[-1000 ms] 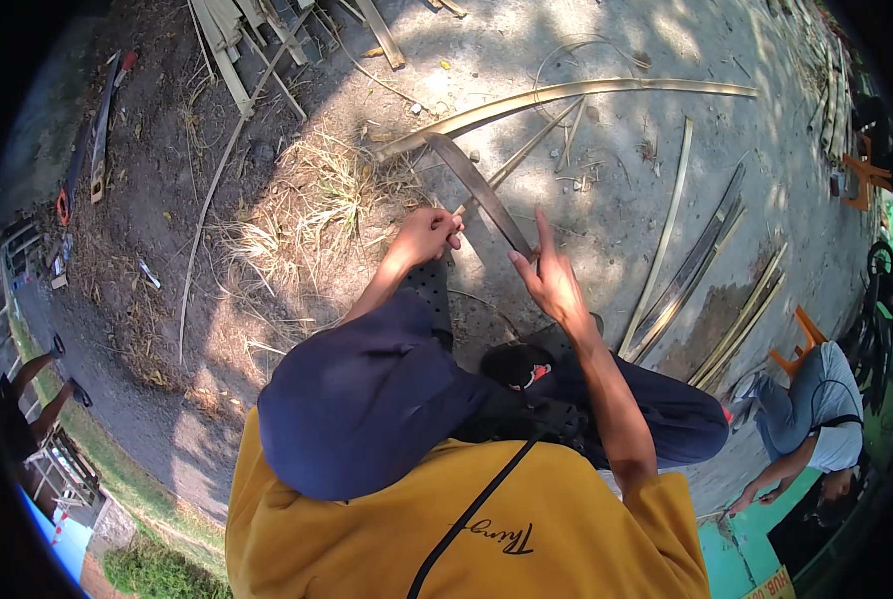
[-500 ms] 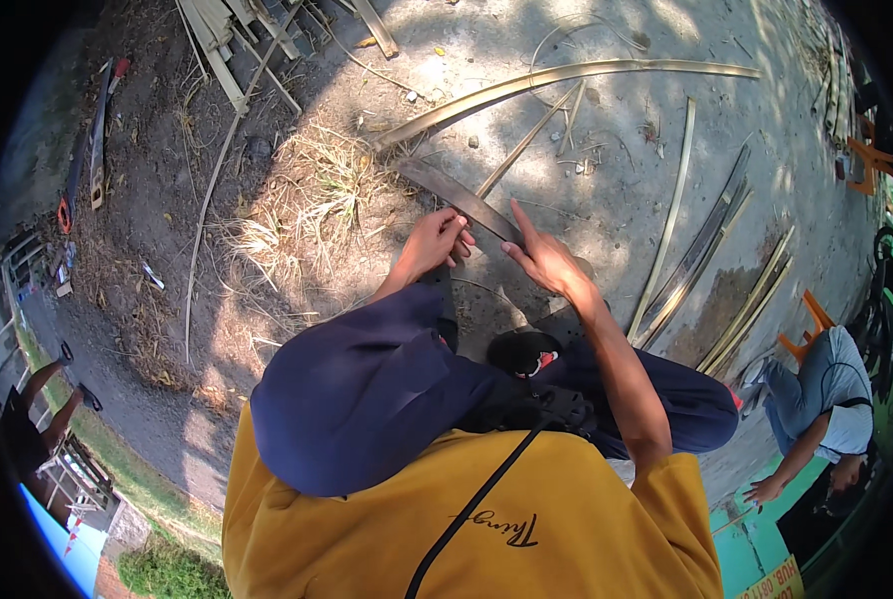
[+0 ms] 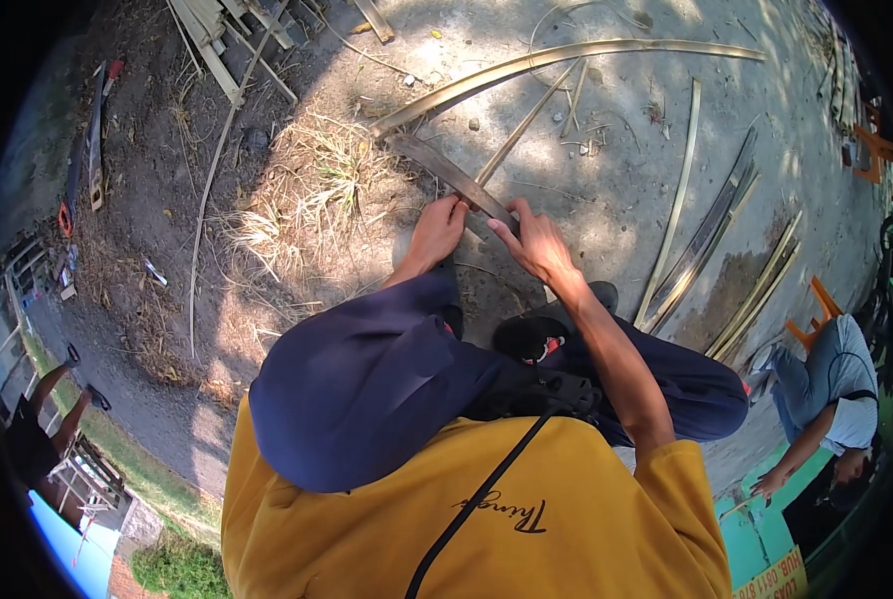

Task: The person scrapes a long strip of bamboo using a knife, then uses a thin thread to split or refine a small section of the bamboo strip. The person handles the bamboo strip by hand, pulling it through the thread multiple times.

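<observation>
Because the yellow shirt (image 3: 486, 519) and dark blue cap (image 3: 367, 389) fill the lower frame, the lap, the left forearm and the black shoes (image 3: 531, 334) are largely hidden. Both hands meet just past the knees on a flat grey bamboo strip (image 3: 437, 165) that lies diagonally on the ground, its near end covered by the hands. Left hand (image 3: 437, 230): fingers curled onto the strip's edge. Right hand (image 3: 531, 243): fingers closed over the strip; whether it also holds a tool cannot be told. Dry grass (image 3: 317, 190) lies just left of the strip. Farther out, a long curved bamboo slat (image 3: 566, 60) crosses the dirt, with more slats (image 3: 711, 235) to the right. At the right rim, a second person in a grey shirt (image 3: 841, 374) bends over, partly cut off.
</observation>
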Demonstrator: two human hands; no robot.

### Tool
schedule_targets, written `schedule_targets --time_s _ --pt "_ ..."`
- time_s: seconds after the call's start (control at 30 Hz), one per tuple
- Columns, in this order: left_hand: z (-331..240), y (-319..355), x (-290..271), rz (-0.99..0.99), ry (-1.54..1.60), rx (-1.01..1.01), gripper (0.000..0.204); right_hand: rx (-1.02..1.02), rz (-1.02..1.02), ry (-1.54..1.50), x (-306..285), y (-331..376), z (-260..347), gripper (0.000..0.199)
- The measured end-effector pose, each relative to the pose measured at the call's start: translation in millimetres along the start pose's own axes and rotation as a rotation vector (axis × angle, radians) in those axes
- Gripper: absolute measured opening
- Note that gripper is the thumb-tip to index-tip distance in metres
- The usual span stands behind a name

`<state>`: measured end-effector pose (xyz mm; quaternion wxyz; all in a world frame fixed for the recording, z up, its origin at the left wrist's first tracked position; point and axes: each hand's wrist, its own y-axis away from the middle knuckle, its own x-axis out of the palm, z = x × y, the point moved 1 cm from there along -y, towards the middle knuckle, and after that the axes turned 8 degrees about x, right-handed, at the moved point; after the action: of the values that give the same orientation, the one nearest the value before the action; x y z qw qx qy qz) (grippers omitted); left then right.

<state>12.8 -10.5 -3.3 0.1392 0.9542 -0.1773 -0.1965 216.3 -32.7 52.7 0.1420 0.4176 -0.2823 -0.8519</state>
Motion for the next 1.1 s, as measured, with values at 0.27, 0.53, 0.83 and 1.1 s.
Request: schedule_targets --time_s 0.27,0.53,0.83,1.1 --pt "6.0 -3.5 3.7 0.022 -0.056 0.007 0.031 -0.075 -0.052 0.072 5.1 -8.8 -14.9 0.052" --pt "20.0 -7.8 0.3 0.062 0.083 -0.085 0.031 -0.109 -0.104 0.081 11.7 -12.4 -9.3 0.053" --pt "21.9 -9.0 -5.1 0.131 0.149 -0.092 0.032 -0.074 -0.071 0.094 5.2 -17.1 -6.3 0.06" --pt "12.4 -9.2 -2.7 0.074 0.103 -0.028 0.032 -0.128 -0.14 0.105 3.2 -19.1 -12.0 0.052"
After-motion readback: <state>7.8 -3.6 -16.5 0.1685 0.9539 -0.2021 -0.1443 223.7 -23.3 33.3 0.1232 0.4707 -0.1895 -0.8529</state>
